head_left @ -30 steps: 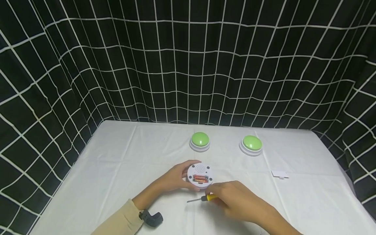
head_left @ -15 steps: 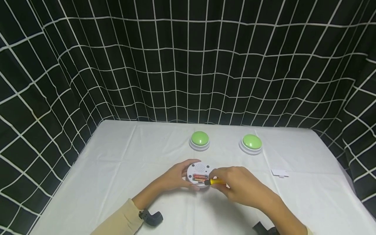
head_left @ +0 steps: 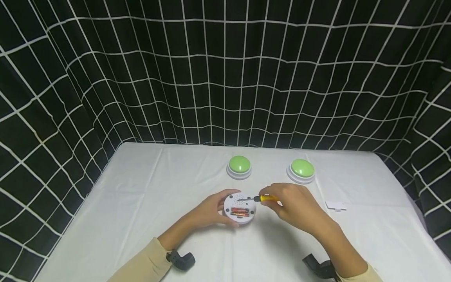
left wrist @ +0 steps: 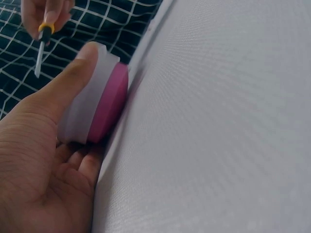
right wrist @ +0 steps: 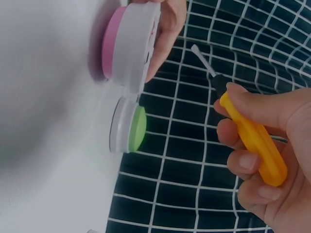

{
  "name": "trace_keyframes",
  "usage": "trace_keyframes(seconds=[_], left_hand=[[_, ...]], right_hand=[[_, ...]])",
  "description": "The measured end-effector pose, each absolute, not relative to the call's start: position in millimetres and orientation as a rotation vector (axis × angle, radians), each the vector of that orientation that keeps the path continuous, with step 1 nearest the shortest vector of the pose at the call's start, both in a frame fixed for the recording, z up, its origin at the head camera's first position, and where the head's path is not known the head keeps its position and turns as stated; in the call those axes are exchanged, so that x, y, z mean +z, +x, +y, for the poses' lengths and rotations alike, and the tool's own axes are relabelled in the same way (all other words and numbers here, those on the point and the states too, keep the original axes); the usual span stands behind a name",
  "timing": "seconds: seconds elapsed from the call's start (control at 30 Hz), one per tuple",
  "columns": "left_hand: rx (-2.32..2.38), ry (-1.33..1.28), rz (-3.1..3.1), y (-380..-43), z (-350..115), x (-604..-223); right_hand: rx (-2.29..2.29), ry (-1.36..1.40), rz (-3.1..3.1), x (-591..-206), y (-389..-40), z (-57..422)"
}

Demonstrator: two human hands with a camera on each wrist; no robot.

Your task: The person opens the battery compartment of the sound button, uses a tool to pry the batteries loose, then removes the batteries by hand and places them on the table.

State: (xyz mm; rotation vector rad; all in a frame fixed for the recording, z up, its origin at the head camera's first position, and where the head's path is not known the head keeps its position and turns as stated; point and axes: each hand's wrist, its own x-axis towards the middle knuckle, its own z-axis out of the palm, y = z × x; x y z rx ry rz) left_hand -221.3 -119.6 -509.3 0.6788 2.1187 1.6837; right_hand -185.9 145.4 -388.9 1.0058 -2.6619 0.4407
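A round white push-button buzzer point(head_left: 227, 203) lies upside down, its pink dome point(left wrist: 110, 99) facing the tablecloth. Its back shows speaker holes, dark feet and an uncovered battery compartment holding red batteries point(head_left: 240, 212). My left hand point(head_left: 209, 211) grips the buzzer by its left side, thumb at the near rim and fingers round the far one. In my right hand point(head_left: 294, 203) is a screwdriver point(right wrist: 255, 143) with a yellow handle, its fingers curled round that handle. The shaft points left and overlaps the speaker holes in the head view; both wrist views show the tip apart from the buzzer.
Two green push buttons stand farther back, one near the middle point(head_left: 239, 164) and one to the right point(head_left: 302, 168). A small white battery cover point(head_left: 336, 205) lies at the right on the white tablecloth point(head_left: 141, 188). Behind hangs a black curtain point(head_left: 232, 70) with white grid lines.
My right hand has carried the screwdriver away from me, from the buzzer's near side, past the battery compartment, to over the speaker holes. My left hand has kept its hold.
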Motion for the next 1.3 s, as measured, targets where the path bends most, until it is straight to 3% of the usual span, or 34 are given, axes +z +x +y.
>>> trace_keyframes(seconds=[1.3], left_hand=[[1.646,0.679,2.142,-219.1,-119.3,-506.7]], right_hand=[[0.329,1.002,-2.715,-392.0,-188.2,154.5]])
